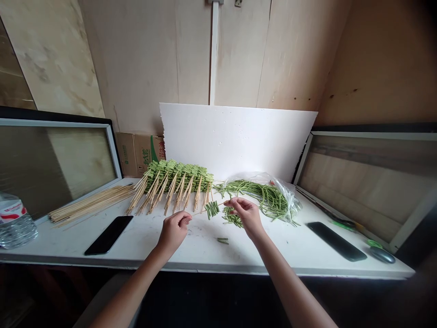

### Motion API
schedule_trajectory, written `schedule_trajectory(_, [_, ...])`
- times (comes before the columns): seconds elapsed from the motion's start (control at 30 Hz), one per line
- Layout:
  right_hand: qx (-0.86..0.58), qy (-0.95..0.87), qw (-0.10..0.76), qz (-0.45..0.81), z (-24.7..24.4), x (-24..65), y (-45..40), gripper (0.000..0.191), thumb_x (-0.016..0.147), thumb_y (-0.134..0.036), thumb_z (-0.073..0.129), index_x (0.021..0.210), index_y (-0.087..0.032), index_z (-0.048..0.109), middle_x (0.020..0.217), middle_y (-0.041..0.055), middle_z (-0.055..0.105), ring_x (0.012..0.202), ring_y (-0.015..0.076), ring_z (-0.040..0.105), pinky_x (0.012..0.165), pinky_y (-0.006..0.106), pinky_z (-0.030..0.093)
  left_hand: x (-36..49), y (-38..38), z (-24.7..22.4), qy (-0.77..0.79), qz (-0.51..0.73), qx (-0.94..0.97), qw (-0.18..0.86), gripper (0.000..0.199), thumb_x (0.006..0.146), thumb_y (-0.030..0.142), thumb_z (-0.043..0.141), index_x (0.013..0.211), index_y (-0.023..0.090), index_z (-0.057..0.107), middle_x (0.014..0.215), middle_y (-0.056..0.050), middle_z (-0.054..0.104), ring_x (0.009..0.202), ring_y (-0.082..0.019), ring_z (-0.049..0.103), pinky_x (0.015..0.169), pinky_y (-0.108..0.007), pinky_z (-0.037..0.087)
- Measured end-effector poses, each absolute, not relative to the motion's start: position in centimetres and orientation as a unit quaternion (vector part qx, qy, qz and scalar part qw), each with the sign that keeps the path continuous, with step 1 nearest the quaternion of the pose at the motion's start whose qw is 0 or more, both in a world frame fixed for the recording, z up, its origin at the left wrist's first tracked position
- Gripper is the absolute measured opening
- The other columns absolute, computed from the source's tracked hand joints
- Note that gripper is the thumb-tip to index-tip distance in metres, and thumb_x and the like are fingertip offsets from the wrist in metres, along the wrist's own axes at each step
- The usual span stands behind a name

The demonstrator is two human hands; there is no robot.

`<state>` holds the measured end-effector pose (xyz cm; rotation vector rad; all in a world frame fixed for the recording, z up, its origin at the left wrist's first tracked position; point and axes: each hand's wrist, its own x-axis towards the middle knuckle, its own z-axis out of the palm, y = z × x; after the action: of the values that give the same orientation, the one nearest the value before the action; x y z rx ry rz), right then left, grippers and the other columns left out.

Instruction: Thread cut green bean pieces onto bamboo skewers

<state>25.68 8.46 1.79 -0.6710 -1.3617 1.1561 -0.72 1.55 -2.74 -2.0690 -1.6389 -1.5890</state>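
Note:
My left hand (pixel 175 231) is closed around the lower end of a thin wooden skewer (pixel 198 213). Several cut pieces of long green bean (pixel 212 209) sit side by side across that skewer. At its other end my right hand (pixel 246 216) pinches with thumb and forefinger; a bit of green bean shows at the fingertips, right by the skewer's tip. Below and partly behind the right hand lies a small pile of cut bean pieces (pixel 232 217). A couple of loose bean pieces (pixel 223 240) rest on the white table (pixel 201 250) between my forearms.
Filled bean skewers (pixel 177 175) are stacked at the back, sticks toward me. Bare skewers (pixel 92 205) lie left. Whole long beans (pixel 269 197) spill from a plastic bag. Phones (pixel 109 234) (pixel 336 240), a water bottle (pixel 15 223) and scissors (pixel 343 222) flank the work area.

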Motion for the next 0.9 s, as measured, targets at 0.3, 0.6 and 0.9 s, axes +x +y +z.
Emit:
schedule_trajectory(0.3, [-0.283, -0.596, 0.567, 0.493, 1.8, 25.5, 8.1, 0.031, 0.081, -0.052, 0.079, 0.091, -0.023, 0.079, 0.097, 0.0101, 0.08, 0.099, 0.0295, 0.073, 0.076, 0.039, 0.062, -1.1, 1.7, -3.0, -0.535, -0.508, -0.674, 0.038, 0.024, 0.09, 0.014, 0.05, 0.079, 0.019, 0.07, 0.07, -0.003, 0.073, 0.067, -0.018, 0.067, 0.064, -0.025, 0.049])
schedule_trajectory(0.6, [-0.269, -0.573, 0.553, 0.542, 0.6, 23.1, 7.1, 0.03, 0.076, -0.05, 0.083, 0.084, -0.022, 0.078, 0.088, 0.0036, 0.072, 0.075, 0.0171, 0.065, 0.074, 0.036, 0.063, -0.1, 1.2, -2.4, -0.522, -0.534, -0.665, -0.005, 0.023, 0.089, 0.014, 0.051, 0.081, 0.02, 0.072, 0.072, -0.003, 0.072, 0.068, -0.018, 0.068, 0.065, -0.025, 0.051])
schedule_trajectory(0.9, [-0.283, -0.582, 0.544, 0.534, 0.2, 24.0, 8.3, 0.035, 0.076, -0.05, 0.084, 0.095, -0.022, 0.078, 0.09, 0.0051, 0.074, 0.079, 0.0189, 0.066, 0.063, 0.029, 0.057, -0.2, 1.5, -2.7, -0.529, -0.545, -0.65, -0.027, 0.021, 0.092, 0.02, 0.053, 0.084, 0.019, 0.072, 0.071, -0.004, 0.072, 0.065, -0.017, 0.067, 0.063, -0.024, 0.051])
